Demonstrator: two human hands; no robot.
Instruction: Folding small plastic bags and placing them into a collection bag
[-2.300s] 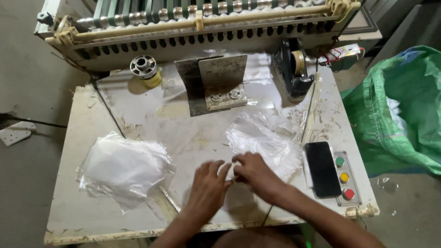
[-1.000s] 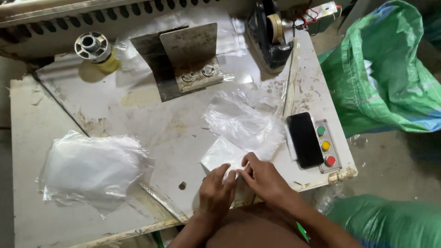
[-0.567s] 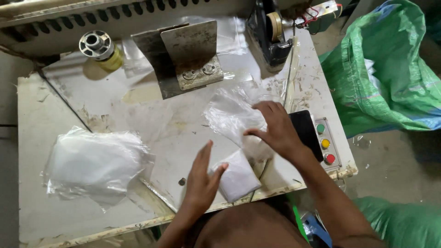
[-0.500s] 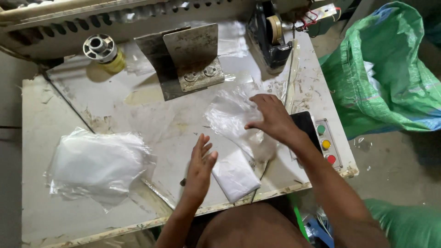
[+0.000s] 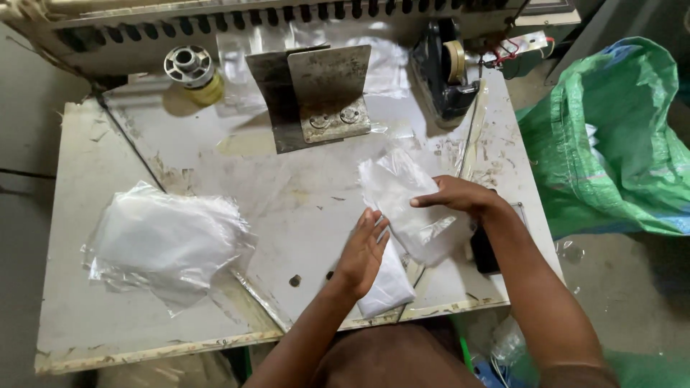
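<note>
My left hand (image 5: 363,251) lies flat with fingers spread on a folded white cloth piece (image 5: 388,284) near the table's front edge. My right hand (image 5: 456,197) reaches over a stack of clear plastic bags (image 5: 402,197) at the right of the table, its fingers pinching the top bag. A larger pile of clear bags holding white pieces (image 5: 162,241) rests at the left of the table, away from both hands.
A worn white worktable (image 5: 93,330) carries a metal angle bracket (image 5: 320,97), a tape dispenser (image 5: 445,68), a thread spool (image 5: 190,72) and a machine along the back. A dark phone (image 5: 483,251) lies under my right forearm. A green woven sack (image 5: 611,144) stands at the right.
Both hands were together on the white piece at the front edge. My right hand has since moved up to the bag stack, and my left hand has flattened on the piece.
</note>
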